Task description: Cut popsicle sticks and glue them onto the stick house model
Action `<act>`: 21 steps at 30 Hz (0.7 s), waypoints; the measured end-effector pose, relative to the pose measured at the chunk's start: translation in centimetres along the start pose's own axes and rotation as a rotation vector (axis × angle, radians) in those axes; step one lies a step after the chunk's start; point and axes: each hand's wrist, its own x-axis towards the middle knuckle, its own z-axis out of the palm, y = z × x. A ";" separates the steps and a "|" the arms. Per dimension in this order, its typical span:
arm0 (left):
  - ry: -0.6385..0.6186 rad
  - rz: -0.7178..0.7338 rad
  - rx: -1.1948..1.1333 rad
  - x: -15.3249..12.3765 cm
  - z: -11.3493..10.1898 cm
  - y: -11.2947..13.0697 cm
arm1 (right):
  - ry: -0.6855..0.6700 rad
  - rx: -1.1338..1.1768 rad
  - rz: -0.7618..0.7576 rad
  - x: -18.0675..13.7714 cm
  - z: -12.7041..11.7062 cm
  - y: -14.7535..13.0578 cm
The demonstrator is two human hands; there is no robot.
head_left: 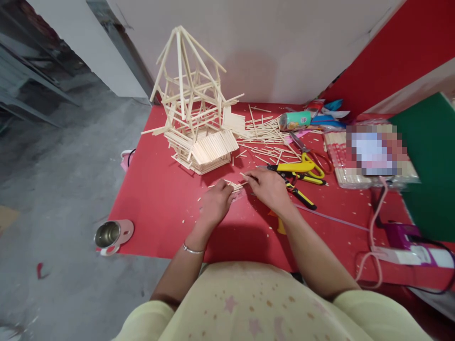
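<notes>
On the red table, my left hand (216, 202) is closed with its fingertips at a small group of short wooden sticks (235, 186). My right hand (269, 186) pinches a thin wooden stick (243, 175) just right of that group. Beyond both hands stands a tower-like model (192, 102) built of pale sticks, with an open pointed frame on top and a slatted roof panel (215, 146) low at the front. A clear ruler-like strip (237, 195) lies under the sticks, partly covered by my left hand.
Loose sticks (266, 130) spread behind my right hand, near a green can (295, 121). Yellow-handled cutters (298, 166), pliers (302, 196) and red-handled scissors (322, 161) lie to the right. A pink mug (124, 231) stands at the left front corner; a pink cable (375, 218) runs at right.
</notes>
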 end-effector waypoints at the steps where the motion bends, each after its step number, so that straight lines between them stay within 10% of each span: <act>1: -0.020 -0.001 0.044 0.1 0.1 0.3 | -0.002 -0.043 0.011 0.2 0.1 -0.1; 10: -0.023 -0.052 0.078 -0.1 0.1 0.6 | -0.018 -0.116 -0.023 0.8 0.8 -0.2; 16: 0.218 -0.389 -0.901 1.0 -1.2 2.4 | -0.030 0.375 -0.188 -0.7 -0.3 -0.2; 21: 0.122 -0.541 -1.529 3.4 -2.7 5.4 | 0.179 0.598 -0.222 -0.7 -1.0 -1.0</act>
